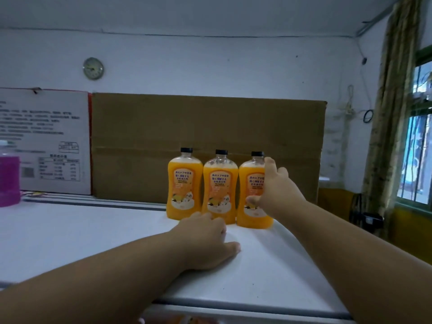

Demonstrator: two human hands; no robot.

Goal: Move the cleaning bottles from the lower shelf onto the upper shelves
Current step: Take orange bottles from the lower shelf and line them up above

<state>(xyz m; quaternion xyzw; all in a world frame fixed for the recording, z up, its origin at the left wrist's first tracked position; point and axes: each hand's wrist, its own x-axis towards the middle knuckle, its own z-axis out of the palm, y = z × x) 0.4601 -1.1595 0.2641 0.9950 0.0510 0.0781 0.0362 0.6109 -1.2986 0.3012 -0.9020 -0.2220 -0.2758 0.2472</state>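
Note:
Three orange cleaning bottles with black caps stand upright in a row on the white top shelf (pixel 70 230): the left bottle (pixel 183 183), the middle bottle (pixel 218 185) and the right bottle (pixel 251 190). My right hand (pixel 271 185) wraps around the right bottle, thumb across its label and fingers behind it. My left hand (pixel 210 239) lies on the shelf just in front of the middle bottle, fingertips at its base and thumb stretched to the right.
A flat brown cardboard sheet (pixel 205 127) stands right behind the bottles, with a white printed carton (pixel 46 141) to its left. A pink-filled bottle (pixel 8 176) sits at the far left edge. The shelf's front edge (pixel 233 305) runs below my arms. A curtain and window are on the right.

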